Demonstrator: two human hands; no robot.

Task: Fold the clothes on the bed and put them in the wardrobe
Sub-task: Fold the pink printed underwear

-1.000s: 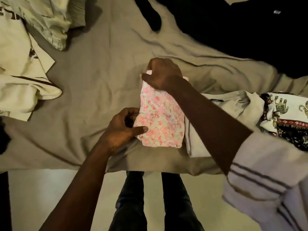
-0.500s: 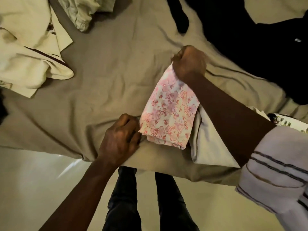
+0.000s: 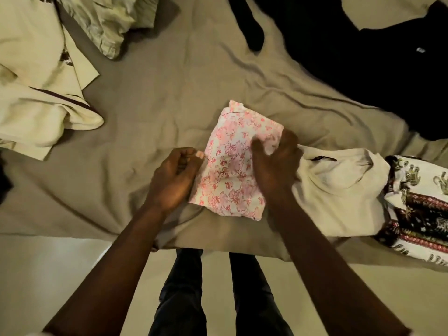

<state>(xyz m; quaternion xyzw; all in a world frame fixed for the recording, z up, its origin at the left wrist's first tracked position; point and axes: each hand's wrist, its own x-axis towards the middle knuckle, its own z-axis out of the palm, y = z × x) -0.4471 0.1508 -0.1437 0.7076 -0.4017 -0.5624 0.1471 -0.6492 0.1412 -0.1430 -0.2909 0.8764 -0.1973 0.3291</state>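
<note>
A folded pink floral cloth (image 3: 230,166) lies on the grey-beige bed sheet (image 3: 145,112) near the bed's front edge. My left hand (image 3: 173,180) is at the cloth's left edge, fingers curled, the thumb tip pinching the hem. My right hand (image 3: 275,166) holds the cloth's right side, with the thumb on top and the fingers wrapped round the edge. To the right sit a folded cream shirt (image 3: 339,192) and a folded elephant-print cloth (image 3: 419,214).
Black garments (image 3: 363,59) and a black sock (image 3: 252,27) sprawl at the back right. Crumpled cream clothes (image 3: 36,98) lie at the left, with a pale green cloth (image 3: 106,23) behind them. The pale floor (image 3: 60,275) and my dark trouser legs are below the bed edge.
My right hand has come back from the cloth's far end to its right side. The cloth, lifted at its far end before, now lies flat. My left hand stays at the left edge.
</note>
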